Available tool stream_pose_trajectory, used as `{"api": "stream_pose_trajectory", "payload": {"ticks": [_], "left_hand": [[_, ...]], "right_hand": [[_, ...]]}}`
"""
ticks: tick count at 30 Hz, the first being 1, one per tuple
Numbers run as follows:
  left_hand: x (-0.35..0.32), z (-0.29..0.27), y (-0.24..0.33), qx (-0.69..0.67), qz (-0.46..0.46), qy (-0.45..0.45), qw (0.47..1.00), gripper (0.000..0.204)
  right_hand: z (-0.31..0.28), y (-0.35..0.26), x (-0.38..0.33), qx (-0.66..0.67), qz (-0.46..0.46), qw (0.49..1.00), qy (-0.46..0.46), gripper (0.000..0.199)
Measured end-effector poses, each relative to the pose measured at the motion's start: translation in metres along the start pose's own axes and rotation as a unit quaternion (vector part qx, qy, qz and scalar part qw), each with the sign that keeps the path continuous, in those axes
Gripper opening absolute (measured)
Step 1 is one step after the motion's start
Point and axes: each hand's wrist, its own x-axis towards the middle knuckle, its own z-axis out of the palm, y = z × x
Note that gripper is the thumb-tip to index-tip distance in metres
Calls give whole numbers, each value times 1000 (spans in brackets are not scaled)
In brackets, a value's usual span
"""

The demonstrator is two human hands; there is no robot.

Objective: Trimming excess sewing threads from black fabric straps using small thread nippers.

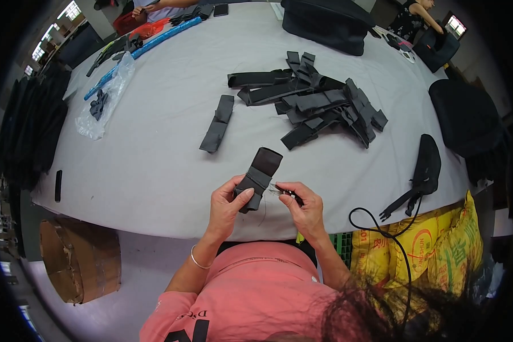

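Observation:
My left hand grips a black folded fabric piece by its lower end, thumb pressed on top. The piece tilts up to the right, and a smooth dark flap shows at its upper end. Close to its right edge, my right hand is closed round small thread snips with dark handles, their thin metal tips pointing left at the fabric. Loose threads hang below the piece. Beyond my hands lies a single similar black fabric strip, and to its right a heap of such strips.
At the left are a clear plastic bag, a blue roll and stacked black fabric. A black pouch with a cord rests at the right edge. Yellow sacks and a cardboard drum stand below. Two people work across the table.

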Motion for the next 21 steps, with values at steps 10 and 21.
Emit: {"api": "stream_pose_trajectory", "payload": {"ticks": [10,21], "left_hand": [[-2,0,-5,-24,-26,-9,999,29],[-2,1,-6,-41,-44,-1,998,25]], "right_hand": [[5,-6,2,-65,-72,995,28,16],[0,-8,5,-214,-179,959,44,13]]}}
